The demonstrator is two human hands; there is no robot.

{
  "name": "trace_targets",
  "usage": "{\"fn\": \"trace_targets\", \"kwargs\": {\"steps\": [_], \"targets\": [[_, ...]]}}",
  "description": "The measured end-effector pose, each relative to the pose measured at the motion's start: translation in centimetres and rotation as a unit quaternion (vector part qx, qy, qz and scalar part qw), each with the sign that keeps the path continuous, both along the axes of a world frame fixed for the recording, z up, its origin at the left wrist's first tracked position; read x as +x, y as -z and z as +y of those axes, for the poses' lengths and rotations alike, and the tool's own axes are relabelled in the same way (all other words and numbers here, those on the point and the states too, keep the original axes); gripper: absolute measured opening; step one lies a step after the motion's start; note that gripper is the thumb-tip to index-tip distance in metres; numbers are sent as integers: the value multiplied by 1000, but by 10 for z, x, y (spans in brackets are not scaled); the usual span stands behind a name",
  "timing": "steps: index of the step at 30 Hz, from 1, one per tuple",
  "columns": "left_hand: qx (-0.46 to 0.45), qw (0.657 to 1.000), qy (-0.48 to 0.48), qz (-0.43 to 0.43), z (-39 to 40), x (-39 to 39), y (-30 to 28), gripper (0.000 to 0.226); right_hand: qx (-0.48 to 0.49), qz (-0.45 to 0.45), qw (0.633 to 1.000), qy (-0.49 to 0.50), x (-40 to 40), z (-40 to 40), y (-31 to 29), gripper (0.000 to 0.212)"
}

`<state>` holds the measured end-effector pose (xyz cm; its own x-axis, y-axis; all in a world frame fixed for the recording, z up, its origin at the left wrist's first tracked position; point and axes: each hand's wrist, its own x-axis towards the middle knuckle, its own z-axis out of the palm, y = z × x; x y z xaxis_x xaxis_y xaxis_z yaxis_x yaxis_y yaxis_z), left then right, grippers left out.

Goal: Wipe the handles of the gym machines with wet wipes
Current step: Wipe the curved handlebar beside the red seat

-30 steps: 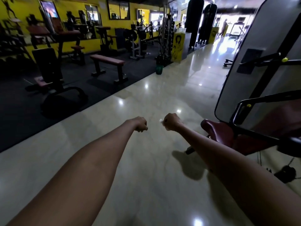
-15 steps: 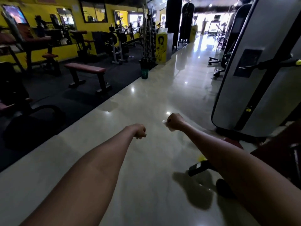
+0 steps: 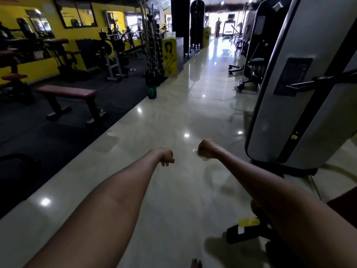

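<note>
Both my arms stretch forward over a glossy pale floor. My right hand point(image 3: 207, 150) is curled into a fist round a crumpled white wet wipe point(image 3: 195, 151); bits of it stick out at the left and below the fingers. My left hand point(image 3: 166, 157) is a closed fist with nothing in it, a short gap to the left of the right hand. A grey gym machine point(image 3: 301, 105) stands to the right, with a black handle bar point(image 3: 316, 81) jutting out from it at upper right. Neither hand touches a machine.
A flat bench point(image 3: 67, 92) stands on black matting point(image 3: 58, 132) at left, with racks and weight machines along the yellow wall behind. A green bucket point(image 3: 152, 92) sits at the mat's edge. A black machine foot with a yellow tag point(image 3: 248, 222) lies low right. A person stands far down the aisle.
The view has swung right and forward along the aisle; the grey machine has come nearer on the right and its red seat has left the frame. Both hands stay fisted, the wipe still held.
</note>
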<state>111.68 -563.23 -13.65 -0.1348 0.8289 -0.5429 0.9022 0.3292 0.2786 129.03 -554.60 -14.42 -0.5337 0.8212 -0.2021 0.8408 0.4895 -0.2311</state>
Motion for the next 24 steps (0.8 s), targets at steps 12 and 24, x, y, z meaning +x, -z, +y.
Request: {"fn": "trace_targets", "kwargs": {"steps": [12,24], "targets": [[-55,998,23,17,268,-37,-11,36,10,9,999,-38,-42,256,-14,47],[-24,997,67,11,571,-84,-2,33,-3,30,999,13,-77,533,-4,51]]}}
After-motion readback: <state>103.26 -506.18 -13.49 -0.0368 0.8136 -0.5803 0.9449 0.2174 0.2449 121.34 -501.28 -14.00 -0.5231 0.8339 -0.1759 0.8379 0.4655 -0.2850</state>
